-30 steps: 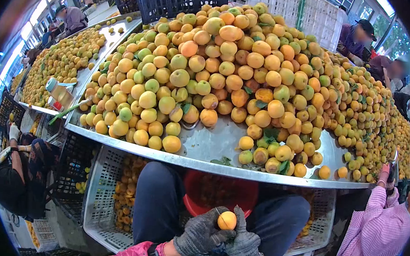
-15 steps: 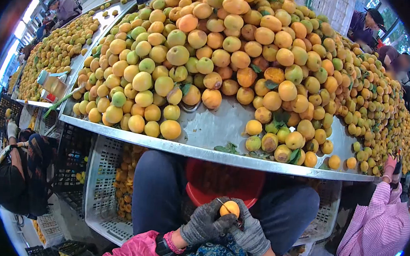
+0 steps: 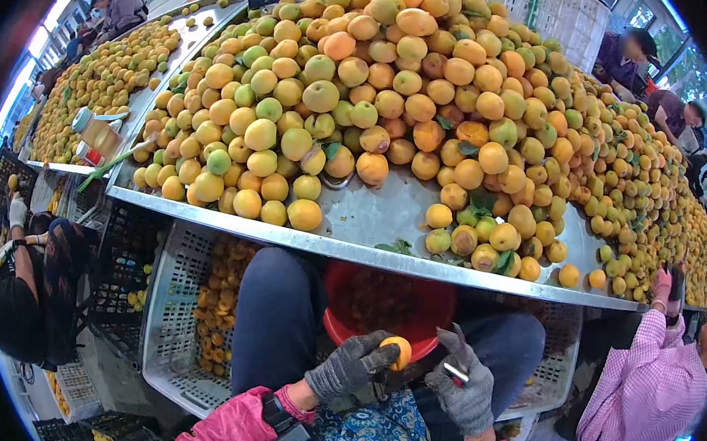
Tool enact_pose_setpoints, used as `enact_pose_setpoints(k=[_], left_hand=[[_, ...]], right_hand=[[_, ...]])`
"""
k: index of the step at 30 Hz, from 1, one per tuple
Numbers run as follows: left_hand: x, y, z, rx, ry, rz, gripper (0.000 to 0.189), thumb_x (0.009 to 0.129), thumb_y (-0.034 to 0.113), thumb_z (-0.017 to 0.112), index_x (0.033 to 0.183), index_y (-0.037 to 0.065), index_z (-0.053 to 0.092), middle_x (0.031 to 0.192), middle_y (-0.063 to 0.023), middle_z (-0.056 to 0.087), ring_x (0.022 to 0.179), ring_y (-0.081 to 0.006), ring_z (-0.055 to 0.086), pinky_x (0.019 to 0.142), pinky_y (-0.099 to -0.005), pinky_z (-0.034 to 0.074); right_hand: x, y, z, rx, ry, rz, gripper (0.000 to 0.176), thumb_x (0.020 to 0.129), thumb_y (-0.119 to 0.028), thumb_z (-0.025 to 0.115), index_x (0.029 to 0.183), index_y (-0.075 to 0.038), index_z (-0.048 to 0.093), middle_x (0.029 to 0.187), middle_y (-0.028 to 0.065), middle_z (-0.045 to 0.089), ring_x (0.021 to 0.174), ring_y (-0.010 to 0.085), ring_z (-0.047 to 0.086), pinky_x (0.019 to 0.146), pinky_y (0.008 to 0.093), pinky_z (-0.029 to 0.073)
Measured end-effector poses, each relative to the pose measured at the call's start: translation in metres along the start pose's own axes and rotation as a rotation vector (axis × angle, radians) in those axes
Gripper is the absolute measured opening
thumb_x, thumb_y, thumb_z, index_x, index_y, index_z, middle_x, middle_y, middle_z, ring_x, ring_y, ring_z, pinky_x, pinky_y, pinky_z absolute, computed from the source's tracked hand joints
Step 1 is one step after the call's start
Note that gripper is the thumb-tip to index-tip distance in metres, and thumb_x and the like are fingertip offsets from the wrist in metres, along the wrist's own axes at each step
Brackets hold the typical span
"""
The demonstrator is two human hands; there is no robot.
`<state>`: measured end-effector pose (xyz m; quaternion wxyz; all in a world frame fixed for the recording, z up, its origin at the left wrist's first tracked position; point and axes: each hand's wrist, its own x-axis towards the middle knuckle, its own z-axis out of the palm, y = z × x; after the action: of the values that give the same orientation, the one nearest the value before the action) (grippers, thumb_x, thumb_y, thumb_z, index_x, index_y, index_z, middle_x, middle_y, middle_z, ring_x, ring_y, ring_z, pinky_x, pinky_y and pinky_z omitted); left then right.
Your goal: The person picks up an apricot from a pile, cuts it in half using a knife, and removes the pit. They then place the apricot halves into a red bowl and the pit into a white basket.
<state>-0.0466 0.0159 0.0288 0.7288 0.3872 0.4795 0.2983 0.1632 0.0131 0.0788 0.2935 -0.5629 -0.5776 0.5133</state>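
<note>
In the head view, my left hand [image 3: 350, 365], in a dark grey knitted glove, pinches an apricot [image 3: 398, 353] that looks cut into. My right hand [image 3: 466, 390], in a lighter grey glove, is closed around a small knife [image 3: 456, 373]; part of a red and silver piece shows at the palm. The knife and the apricot are apart. Beneath and beyond both hands, a red basin [image 3: 428, 346] sits between my knees, its contents dark and hard to make out.
A large apricot heap [image 3: 396, 84] covers much of the metal table [image 3: 354, 216], whose raised edge runs before my knees. Pale crates [image 3: 168, 322] stand below, the left one holding orange pieces. Other people work nearby; one wears a pink checked sleeve [image 3: 647, 356].
My hands have moved apart. The right hand has drawn the knife away from the apricot to the right, while the left keeps hold of the fruit. The view has shifted slightly.
</note>
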Motion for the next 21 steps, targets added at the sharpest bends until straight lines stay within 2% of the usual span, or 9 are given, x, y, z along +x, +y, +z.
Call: enact_pose_setpoints(k=[1, 3, 5, 9, 10, 11, 13, 14, 21], left_hand=[[-0.002, 0.0, 0.001, -0.101, -0.104, -0.069, 0.039, 0.097, 0.031, 0.054, 0.12, 0.0, 0.057, 0.092, -0.0051, 0.066, 0.082, -0.0119, 0.061, 0.073, -0.029, 0.05], [-0.002, -0.001, 0.006, 0.01, -0.121, 0.084, 0.042, 0.099, 0.034, 0.049, 0.12, -0.001, 0.057, 0.089, -0.0044, 0.065, 0.081, -0.01, 0.06, 0.071, -0.0263, 0.05], [-0.001, -0.009, 0.003, 0.029, -0.178, 0.265, 0.044, 0.101, 0.038, 0.044, 0.115, -0.001, 0.058, 0.087, -0.0035, 0.064, 0.076, -0.0094, 0.058, 0.066, -0.0255, 0.048], [-0.01, -0.012, 0.011, 0.022, 0.021, -0.005, 0.047, 0.103, 0.042, 0.035, 0.104, 0.003, 0.062, 0.083, -0.005, 0.063, 0.07, -0.0098, 0.055, 0.061, -0.028, 0.046], [-0.008, -0.041, 0.01, 0.57, 0.147, 0.449, 0.049, 0.093, 0.024, 0.055, 0.128, -0.008, 0.046, 0.094, -0.0182, 0.063, 0.08, -0.0348, 0.061, 0.068, -0.0402, 0.048], [-0.011, -0.04, 0.013, 0.576, 0.148, 0.445, 0.049, 0.093, 0.024, 0.055, 0.128, -0.008, 0.046, 0.094, -0.0182, 0.063, 0.08, -0.0348, 0.061, 0.068, -0.0402, 0.048], [-0.012, -0.036, 0.025, 0.912, 0.487, 0.723, 0.058, 0.085, 0.024, 0.063, 0.128, -0.011, 0.045, 0.091, -0.0202, 0.062, 0.076, -0.0349, 0.061, 0.067, -0.043, 0.048], [-0.006, -0.037, 0.027, 0.889, 0.522, 0.767, 0.051, 0.085, 0.011, 0.059, 0.131, -0.007, 0.045, 0.085, -0.019, 0.063, 0.066, -0.0361, 0.06, 0.056, -0.0407, 0.047], [0.007, -0.038, 0.03, 1.05, 0.566, 0.844, 0.045, 0.083, 0.014, 0.061, 0.12, -0.009, 0.05, 0.083, -0.0197, 0.062, 0.068, -0.0349, 0.061, 0.056, -0.0428, 0.049]], right_hand=[[0.003, -0.008, -0.006, -0.041, -0.094, 0.064, 0.062, 0.08, -0.018, 0.076, 0.134, -0.006, 0.049, 0.121, 0.0173, 0.063, 0.105, 0.0196, 0.065, 0.088, 0.032, 0.051], [0.009, -0.003, 0.0, -0.059, -0.273, -0.093, 0.062, 0.079, -0.02, 0.077, 0.134, -0.007, 0.051, 0.119, 0.0176, 0.064, 0.104, 0.019, 0.065, 0.087, 0.0309, 0.052], [0.009, 0.002, 0.005, -0.102, -0.27, -0.122, 0.063, 0.079, -0.026, 0.077, 0.133, -0.007, 0.052, 0.115, 0.018, 0.065, 0.1, 0.0231, 0.068, 0.084, 0.0311, 0.053], [0.005, 0.01, 0.019, -0.353, -0.23, -0.38, 0.063, 0.076, -0.032, 0.078, 0.13, -0.009, 0.055, 0.101, 0.0182, 0.068, 0.089, 0.0353, 0.067, 0.073, 0.0363, 0.055], [0.003, 0.006, 0.025, -0.363, -0.191, -0.299, 0.059, 0.077, -0.031, 0.077, 0.127, -0.008, 0.057, 0.099, 0.0185, 0.068, 0.087, 0.0347, 0.068, 0.071, 0.037, 0.055], [0.0, 0.004, 0.032, -0.369, -0.152, -0.216, 0.055, 0.077, -0.03, 0.077, 0.124, -0.008, 0.058, 0.096, 0.0187, 0.068, 0.085, 0.034, 0.068, 0.069, 0.0377, 0.054], [0.001, 0.014, 0.045, -0.29, -0.055, -0.295, 0.047, 0.08, -0.026, 0.074, 0.121, -0.007, 0.059, 0.094, 0.0191, 0.068, 0.083, 0.033, 0.069, 0.069, 0.0369, 0.054], [0.002, 0.014, 0.05, -0.21, 0.005, -0.291, 0.046, 0.081, -0.025, 0.073, 0.121, -0.006, 0.058, 0.095, 0.0194, 0.067, 0.083, 0.0333, 0.069, 0.07, 0.0363, 0.054], [0.008, 0.02, 0.071, 0.141, 0.239, -0.098, 0.034, 0.092, -0.022, 0.062, 0.116, 0.002, 0.059, 0.095, 0.0106, 0.07, 0.086, 0.016, 0.066, 0.075, 0.0295, 0.052]])
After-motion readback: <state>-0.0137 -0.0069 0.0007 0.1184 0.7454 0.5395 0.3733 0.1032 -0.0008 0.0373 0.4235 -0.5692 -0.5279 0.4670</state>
